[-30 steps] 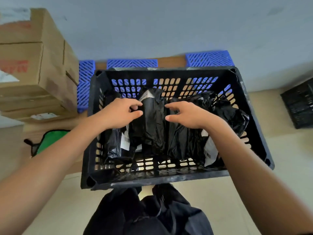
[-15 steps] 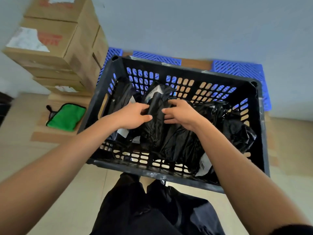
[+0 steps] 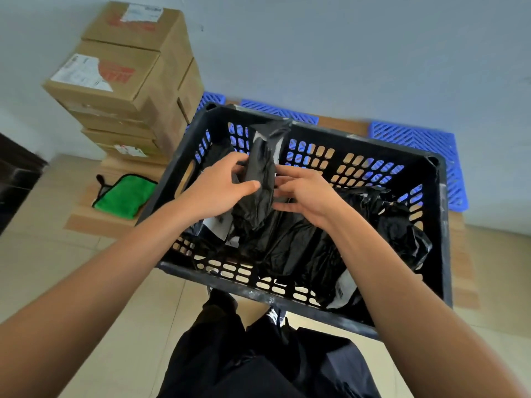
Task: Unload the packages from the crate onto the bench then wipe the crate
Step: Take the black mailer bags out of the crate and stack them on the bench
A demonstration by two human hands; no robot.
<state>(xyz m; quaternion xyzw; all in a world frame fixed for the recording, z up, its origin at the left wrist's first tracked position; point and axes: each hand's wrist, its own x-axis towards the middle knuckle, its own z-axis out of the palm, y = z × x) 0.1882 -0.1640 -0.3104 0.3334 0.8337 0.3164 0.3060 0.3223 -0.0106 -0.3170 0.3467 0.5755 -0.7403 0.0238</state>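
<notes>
While both hands work inside the black plastic crate, head view shows the unload barely started. Left hand at about 9 o'clock of the crate interior: thumb laid across the front of one black poly mailer package, fingers curled behind it, so that grip has the package. Right hand sits on its other side, fingers curled against the wrap; I read that as a pinch on the same package, though fingertip contact is partly hidden. The package stands nearly upright, top end poking up past the far crate wall at 12 o'clock, bottom end down among the rest.

Remaining packages: a heap of black bags with white labels filling the crate floor from centre to 4 o'clock. Count unclear, several at least.

Crate rests on a low wooden surface with blue plastic pallet tiles behind at 12 to 2 o'clock. No packages visible on it.

Green microfibre cloth lies at 9 o'clock, well apart from the crate, below the stacked cardboard boxes. Looks untouched.

Judgement: first package mid-lift, everything else plus the wipe still to do.
</notes>
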